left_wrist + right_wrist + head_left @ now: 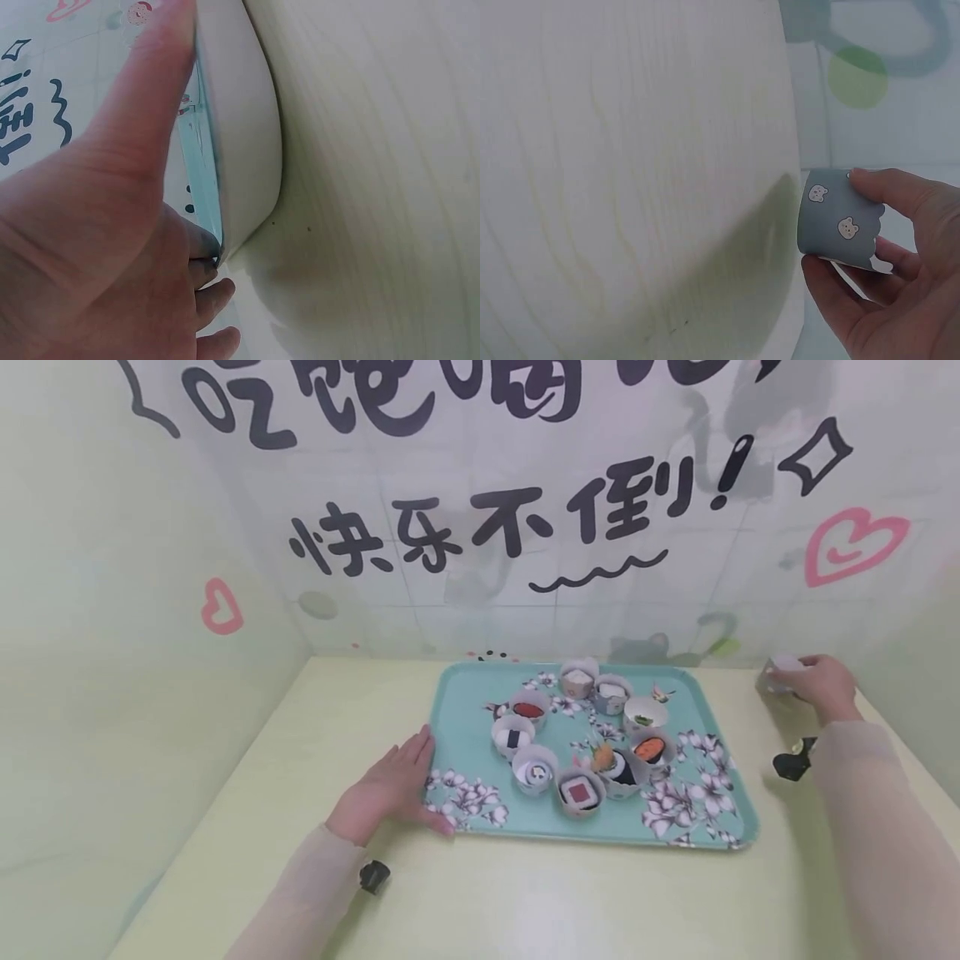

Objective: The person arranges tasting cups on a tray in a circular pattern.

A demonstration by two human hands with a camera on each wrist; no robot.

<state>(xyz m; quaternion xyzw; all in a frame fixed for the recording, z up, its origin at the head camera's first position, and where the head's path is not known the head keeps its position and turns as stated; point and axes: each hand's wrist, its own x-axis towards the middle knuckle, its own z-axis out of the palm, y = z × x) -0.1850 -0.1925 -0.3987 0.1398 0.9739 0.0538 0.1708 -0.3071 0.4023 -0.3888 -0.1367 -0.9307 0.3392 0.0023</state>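
My left hand (pixel 386 785) rests against the left edge of the turquoise flowered tray (pixel 465 710), fingers straight along it and thumb reaching out at the front corner. In the left wrist view the thumb (pixel 146 90) lies along the tray's rim (pixel 247 112). Beyond the tray's right side, near the back wall, my right hand (pixel 825 683) grips a paper baking cup (pixel 836 217) between thumb and fingers. This cup is grey-blue with white bear faces and a wavy rim; it is tilted on its side in the right wrist view, and its inside is hidden.
Several paper cups stand in a ring on the tray, holding sushi pieces such as a square roll (pixel 579 793) and an orange-topped one (pixel 649 749). The pale wooden table (pixel 525 893) meets a back wall (pixel 480 627) with black lettering and pink hearts.
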